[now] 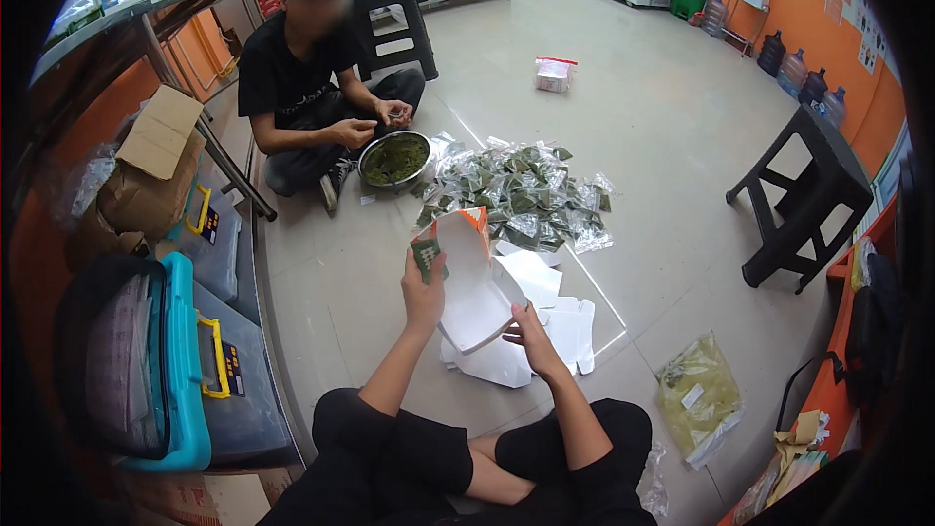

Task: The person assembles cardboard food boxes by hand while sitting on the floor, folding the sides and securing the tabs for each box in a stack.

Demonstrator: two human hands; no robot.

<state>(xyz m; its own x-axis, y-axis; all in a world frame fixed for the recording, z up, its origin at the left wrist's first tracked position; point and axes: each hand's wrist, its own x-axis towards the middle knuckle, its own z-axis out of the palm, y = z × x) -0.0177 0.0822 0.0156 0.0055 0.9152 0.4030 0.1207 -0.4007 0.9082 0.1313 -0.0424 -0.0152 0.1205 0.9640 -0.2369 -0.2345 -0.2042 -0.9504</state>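
Note:
My left hand (423,297) grips the left side of a partly folded carton (469,287), white inside with orange and green printing outside. The carton is tilted, its hollow facing me. At its lower right edge, my right hand (533,339) has its fingers closed on a white flap. Below and behind it, flat white carton blanks (575,326) overlap on the floor. Just beyond them lies a heap of small green leaf-wrapped packets (516,185) in clear plastic.
A co-worker (307,78) sits cross-legged at the far left, hands over a metal bowl (363,173) of green paste. Black stools (804,190) stand right and back. A yellowish plastic bag (701,397) lies at right, a white-and-red package (555,75) farther off. Storage bins (243,409) line my left.

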